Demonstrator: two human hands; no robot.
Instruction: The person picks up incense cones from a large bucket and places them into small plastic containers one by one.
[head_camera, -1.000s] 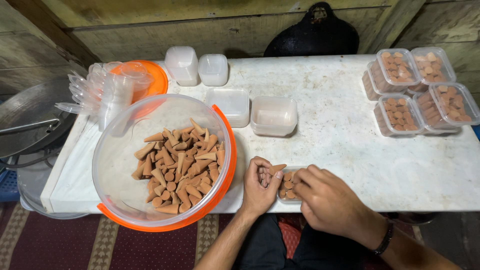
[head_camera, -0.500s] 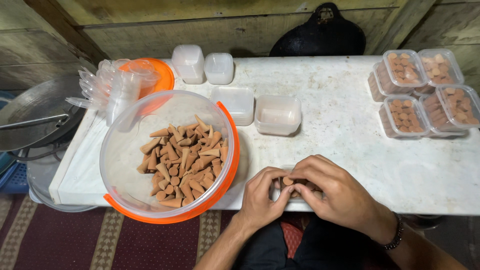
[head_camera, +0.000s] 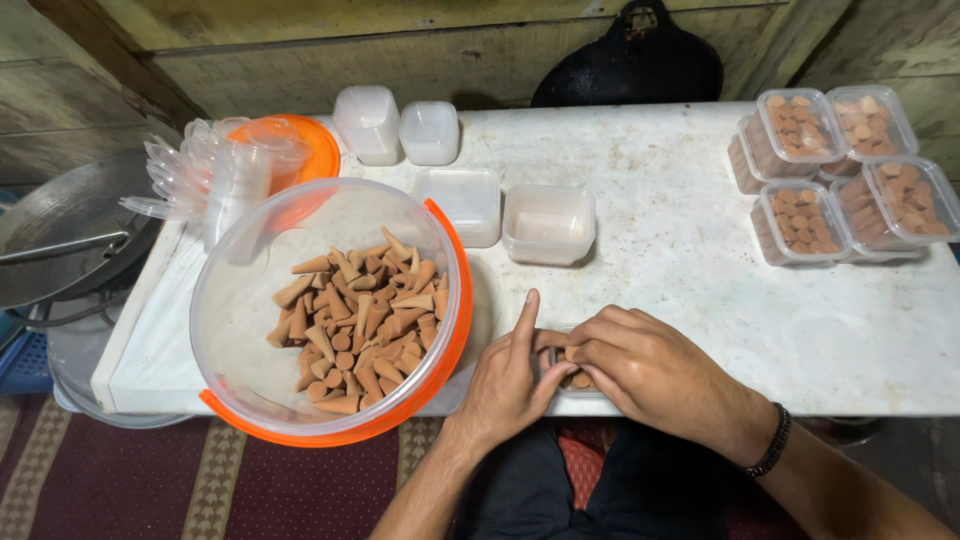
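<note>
Filled clear lidded boxes (head_camera: 848, 175) far right; empty boxes (head_camera: 548, 222) mid-table.

left hand (head_camera: 510, 385), right hand (head_camera: 640, 365), fingers touching

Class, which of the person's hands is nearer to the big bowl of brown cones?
Left. The left hand lies just beside the bowl; the right hand lies beyond it, farther off.

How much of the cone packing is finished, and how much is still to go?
Done: a cluster of filled boxes sits at the table's far right. In hand: the left hand and right hand are arranging cones in a small box at the table's front edge. Left: many cones lie in the big tub, and the empty boxes wait behind.
</note>
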